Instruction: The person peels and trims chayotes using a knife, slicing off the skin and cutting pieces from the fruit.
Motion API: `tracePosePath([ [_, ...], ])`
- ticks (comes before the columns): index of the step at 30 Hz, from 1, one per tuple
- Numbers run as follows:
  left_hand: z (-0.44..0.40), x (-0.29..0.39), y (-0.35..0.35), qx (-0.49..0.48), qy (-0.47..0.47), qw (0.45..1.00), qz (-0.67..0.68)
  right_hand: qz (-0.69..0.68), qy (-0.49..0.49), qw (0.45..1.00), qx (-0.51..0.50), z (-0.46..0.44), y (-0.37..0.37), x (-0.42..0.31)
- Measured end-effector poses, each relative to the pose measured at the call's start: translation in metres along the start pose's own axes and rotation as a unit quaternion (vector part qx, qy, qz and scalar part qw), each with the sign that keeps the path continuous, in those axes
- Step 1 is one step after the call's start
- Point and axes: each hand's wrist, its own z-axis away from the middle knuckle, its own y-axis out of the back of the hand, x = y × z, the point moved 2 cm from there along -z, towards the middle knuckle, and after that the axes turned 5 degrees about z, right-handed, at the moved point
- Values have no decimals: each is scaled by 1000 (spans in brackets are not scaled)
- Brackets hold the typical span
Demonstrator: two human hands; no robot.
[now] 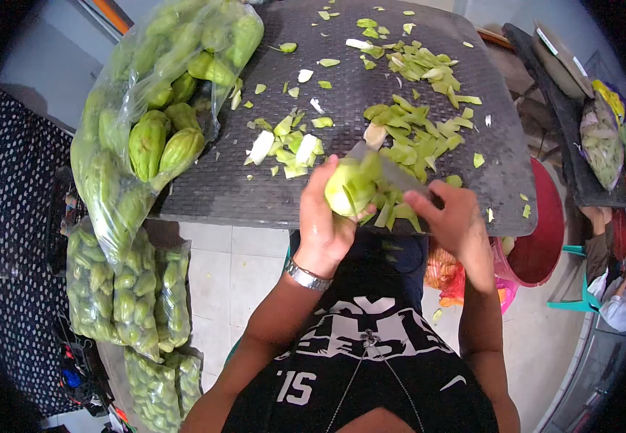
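My left hand point(322, 224) is closed around a pale green, partly peeled chayote point(347, 189) above the table's near edge. Gripped in my right hand point(459, 220) is a knife point(402, 177), its blade blurred and pointing toward the chayote's right side. Cut peels point(410, 151) lie heaped just beyond both hands. Behind the chayote shows a pale, handle-like piece point(375, 136) with a grey part beside it; I cannot make out what it is. White cut pieces point(261, 147) rest among more peels on the left.
A large clear bag of chayotes point(111, 159) hangs over the left side of the dark woven-top table point(270, 195). Several filled bags point(129, 289) stand below it. A red tub point(544, 224) is at the right. Beyond it, another person's hand point(596, 215) shows near a second table point(569, 144).
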Motion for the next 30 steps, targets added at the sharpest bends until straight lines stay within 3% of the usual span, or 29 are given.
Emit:
tracePosePath([
  [4,1,-1,-4,14,26,999,22,12,-12,1000,23,2,8,-5],
  [7,-1,-2,-10,7,11,999,37,-32,58,998,6,13,0,-25],
  [11,-15,-8,13,-17,1,999,44,56,235,967,81,24,-15,-47],
  [14,-15,-10,11,2,-3,999,32,68,239,963,106,21,-16,-51],
  [17,-17,-10,16,-8,-29,1000,2,55,223,970,75,17,-11,-45],
  [20,3,3,5,-54,17,998,-23,5,50,999,15,-9,0,-14],
  [23,8,11,-7,-50,41,996,-54,-11,-9,1000,21,-20,1,24],
  [27,-2,5,-14,-5,32,999,-18,-18,0,999,-31,6,2,-24],
  [30,-9,-3,-2,-41,67,996,47,21,198,977,72,25,-14,-45],
])
